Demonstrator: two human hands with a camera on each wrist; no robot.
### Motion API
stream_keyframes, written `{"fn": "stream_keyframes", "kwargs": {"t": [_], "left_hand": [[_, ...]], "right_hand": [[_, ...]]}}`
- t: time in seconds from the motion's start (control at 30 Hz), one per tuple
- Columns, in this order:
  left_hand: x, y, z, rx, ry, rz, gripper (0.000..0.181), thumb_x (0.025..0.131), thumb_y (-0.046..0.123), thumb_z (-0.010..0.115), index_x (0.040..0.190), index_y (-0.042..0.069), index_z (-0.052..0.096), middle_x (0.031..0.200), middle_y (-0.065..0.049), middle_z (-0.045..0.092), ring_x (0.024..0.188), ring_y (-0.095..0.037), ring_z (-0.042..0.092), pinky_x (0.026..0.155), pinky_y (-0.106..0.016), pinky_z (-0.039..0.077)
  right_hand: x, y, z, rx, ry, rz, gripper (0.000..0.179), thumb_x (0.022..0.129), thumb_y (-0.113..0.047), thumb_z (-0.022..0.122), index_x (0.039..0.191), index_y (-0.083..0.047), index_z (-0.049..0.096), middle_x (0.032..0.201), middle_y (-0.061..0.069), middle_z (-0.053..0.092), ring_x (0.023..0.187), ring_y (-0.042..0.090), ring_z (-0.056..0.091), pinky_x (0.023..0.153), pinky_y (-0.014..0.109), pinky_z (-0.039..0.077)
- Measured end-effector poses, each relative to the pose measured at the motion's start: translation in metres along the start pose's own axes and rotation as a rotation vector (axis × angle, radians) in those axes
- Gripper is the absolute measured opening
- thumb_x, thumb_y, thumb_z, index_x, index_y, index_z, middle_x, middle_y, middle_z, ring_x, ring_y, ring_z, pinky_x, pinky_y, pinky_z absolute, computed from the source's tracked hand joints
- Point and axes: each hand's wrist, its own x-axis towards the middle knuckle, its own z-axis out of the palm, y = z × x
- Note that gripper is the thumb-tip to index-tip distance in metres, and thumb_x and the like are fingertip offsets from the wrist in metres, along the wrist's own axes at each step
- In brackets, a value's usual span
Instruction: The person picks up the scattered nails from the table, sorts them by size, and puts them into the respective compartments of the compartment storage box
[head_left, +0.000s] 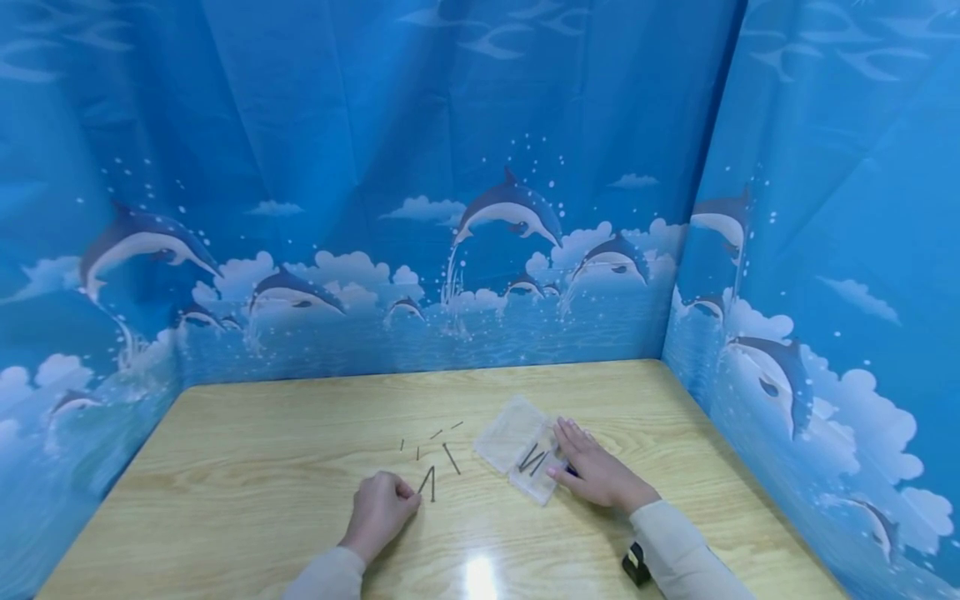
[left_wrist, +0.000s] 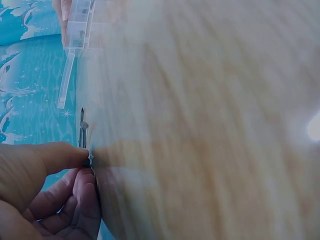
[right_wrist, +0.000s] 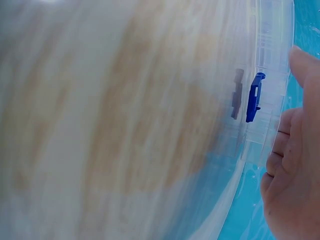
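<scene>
My left hand pinches the end of a dark nail between thumb and fingertips, low over the table. Right beside it lies another long nail, its tip close to the first one's. Against the right side of a clear plastic compartment box rests my right hand, its fingers extended along the edge. The box's lid is folded back to the left, and several long nails lie inside. A blue latch shows on the box's side in the right wrist view.
Beyond the left hand, one more long nail and several short ones lie scattered on the wood-grain table. A small black object is by the right sleeve. Blue dolphin-print curtains border the table behind and at the sides.
</scene>
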Motion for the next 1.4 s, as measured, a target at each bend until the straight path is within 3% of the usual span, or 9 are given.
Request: {"fn": "stream_keyframes", "kwargs": {"t": [0.43, 0.73, 0.97, 1.1, 1.4], "left_hand": [[0.003, -0.008, -0.011, -0.064, 0.013, 0.042, 0.007, 0.074, 0.005, 0.074, 0.071, 0.008, 0.068, 0.065, 0.001, 0.064, 0.058, -0.011, 0.055, 0.057, -0.027, 0.049], [0.008, -0.010, -0.018, -0.130, 0.017, 0.024, 0.006, 0.076, 0.008, 0.075, 0.075, 0.007, 0.069, 0.067, 0.002, 0.065, 0.059, -0.010, 0.055, 0.058, -0.026, 0.048], [0.012, 0.013, -0.014, -0.169, 0.021, 0.054, 0.005, 0.079, 0.010, 0.075, 0.078, 0.008, 0.070, 0.068, 0.003, 0.064, 0.059, -0.008, 0.055, 0.055, -0.022, 0.049], [0.013, 0.031, -0.008, -0.202, -0.020, 0.058, 0.005, 0.081, 0.011, 0.073, 0.079, 0.009, 0.070, 0.068, 0.003, 0.063, 0.058, -0.008, 0.055, 0.052, -0.021, 0.049], [0.016, 0.063, 0.008, -0.290, -0.081, 0.208, 0.007, 0.083, 0.010, 0.072, 0.077, 0.007, 0.070, 0.067, 0.001, 0.066, 0.057, -0.008, 0.057, 0.051, -0.021, 0.049]], "right_hand": [[0.000, 0.000, 0.000, -0.005, 0.000, -0.001, 0.075, 0.100, -0.049, 0.040, 0.150, 0.001, 0.016, 0.158, 0.019, 0.013, 0.146, 0.033, 0.011, 0.117, 0.049, 0.015], [0.000, 0.001, 0.000, -0.008, -0.004, 0.007, 0.076, 0.099, -0.052, 0.039, 0.151, -0.001, 0.015, 0.158, 0.018, 0.013, 0.146, 0.032, 0.010, 0.117, 0.048, 0.014], [0.000, 0.001, 0.000, -0.011, -0.007, 0.010, 0.076, 0.099, -0.051, 0.039, 0.151, -0.001, 0.015, 0.158, 0.018, 0.013, 0.146, 0.032, 0.011, 0.117, 0.048, 0.015], [-0.001, 0.001, 0.001, -0.011, -0.008, 0.010, 0.076, 0.099, -0.052, 0.039, 0.151, -0.001, 0.015, 0.158, 0.018, 0.012, 0.146, 0.032, 0.011, 0.117, 0.048, 0.014], [-0.001, 0.002, 0.000, -0.012, -0.012, 0.009, 0.077, 0.099, -0.053, 0.038, 0.151, -0.001, 0.015, 0.158, 0.017, 0.011, 0.146, 0.032, 0.010, 0.117, 0.047, 0.014]]}}
